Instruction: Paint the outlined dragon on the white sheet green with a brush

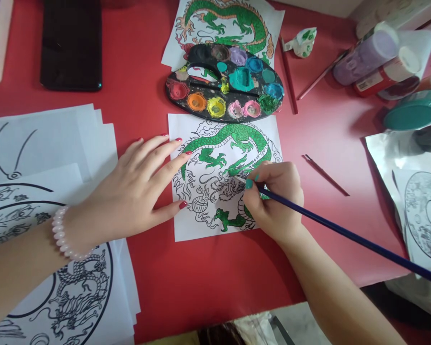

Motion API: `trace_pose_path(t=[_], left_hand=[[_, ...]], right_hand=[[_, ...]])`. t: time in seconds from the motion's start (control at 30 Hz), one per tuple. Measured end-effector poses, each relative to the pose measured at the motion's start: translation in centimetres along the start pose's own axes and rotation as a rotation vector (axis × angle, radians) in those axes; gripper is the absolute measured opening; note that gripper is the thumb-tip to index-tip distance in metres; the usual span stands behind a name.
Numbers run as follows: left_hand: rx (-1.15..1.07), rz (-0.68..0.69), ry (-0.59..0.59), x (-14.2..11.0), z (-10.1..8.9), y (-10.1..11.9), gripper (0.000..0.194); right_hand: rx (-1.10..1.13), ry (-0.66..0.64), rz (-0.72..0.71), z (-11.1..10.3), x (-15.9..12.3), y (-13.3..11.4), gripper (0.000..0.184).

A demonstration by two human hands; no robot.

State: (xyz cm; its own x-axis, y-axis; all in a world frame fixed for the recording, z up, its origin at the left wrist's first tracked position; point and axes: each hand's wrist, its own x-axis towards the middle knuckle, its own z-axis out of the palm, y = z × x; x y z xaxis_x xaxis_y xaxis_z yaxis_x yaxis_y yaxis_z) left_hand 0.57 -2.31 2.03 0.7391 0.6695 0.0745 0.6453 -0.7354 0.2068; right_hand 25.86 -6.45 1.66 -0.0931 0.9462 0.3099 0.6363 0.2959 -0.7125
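A sheet with a printed dragon (187,229) lies in front of me, its body largely painted green and its head still black line on white. My right hand (275,199) pinches a long blue paintbrush (330,229) near its tip, which meets the paper by the dragon's head. Spread flat, my left hand (140,187) rests its fingertips on the sheet's left edge. Just beyond the sheet sits a black oval paint palette (204,112) with wells of many colours. It partly covers a second dragon picture (251,24), painted green and orange.
Line-art sheets (104,129) are piled at the left below a black phone (71,45). Thin brushes (326,176) and a crumpled paint-stained tissue (304,43) lie to the right. Paint bottles (366,52) and a teal-lidded jar (414,110) crowd the right side of the red table (215,278).
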Motion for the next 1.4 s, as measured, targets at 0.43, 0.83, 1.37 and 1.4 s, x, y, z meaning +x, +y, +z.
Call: trace_pose_path(t=[0.43, 0.83, 1.37, 1.4], left_hand=[[0.002, 0.014, 0.030, 0.01, 0.35, -0.12, 0.066], [0.002, 0.002, 0.017, 0.06, 0.17, -0.05, 0.066], [0.031, 0.022, 0.005, 0.08, -0.13, -0.07, 0.065], [0.031, 0.022, -0.003, 0.10, -0.21, -0.04, 0.065]], right_hand=[[-0.015, -0.003, -0.039, -0.06, 0.07, -0.11, 0.026], [-0.004, -0.020, -0.026, -0.07, 0.06, -0.26, 0.025], [-0.017, -0.009, -0.012, -0.04, 0.08, -0.17, 0.028], [-0.017, -0.010, -0.015, -0.04, 0.09, -0.13, 0.028]])
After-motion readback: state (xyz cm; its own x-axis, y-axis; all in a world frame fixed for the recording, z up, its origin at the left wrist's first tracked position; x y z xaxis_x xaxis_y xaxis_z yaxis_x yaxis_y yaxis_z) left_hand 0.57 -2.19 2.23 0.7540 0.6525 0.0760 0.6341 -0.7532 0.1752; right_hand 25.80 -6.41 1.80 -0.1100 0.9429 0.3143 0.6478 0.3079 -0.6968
